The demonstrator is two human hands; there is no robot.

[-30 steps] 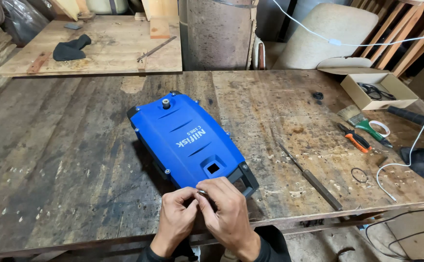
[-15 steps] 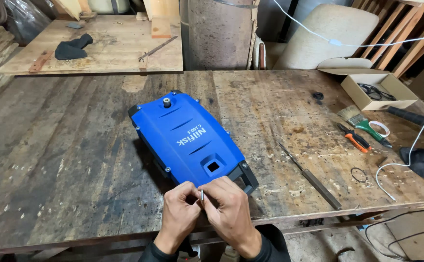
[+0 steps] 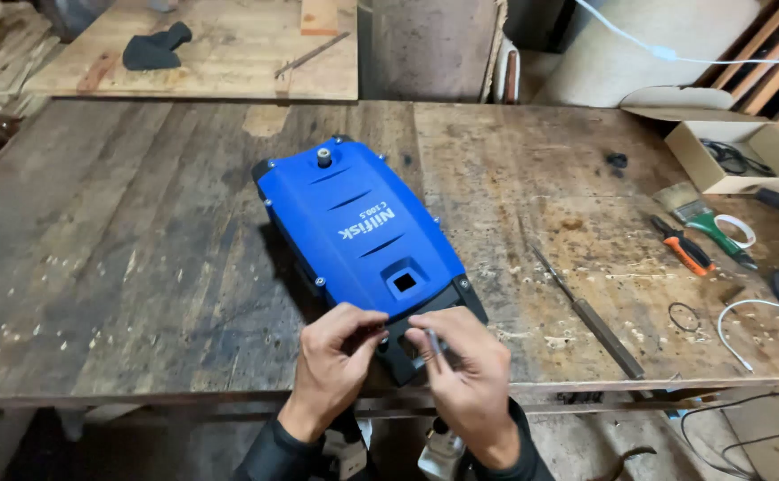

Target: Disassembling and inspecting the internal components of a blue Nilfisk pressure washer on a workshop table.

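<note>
Blue housing (image 3: 363, 232) lying flat on the tabletop (image 3: 140, 267). Both hands have moved up onto its black near end: right hand (image 3: 465, 370) now pinches a small pin (image 3: 432, 341); left hand (image 3: 340, 356), fingers curled, steadies alongside.

My left hand (image 3: 334, 365) and right hand (image 3: 470, 379) are both bare: no gloves, rings or watch that I can see. Dark long sleeves (image 3: 269, 450) on both arms, cuffs sitting snug at the wrists. No markings visible.
</note>
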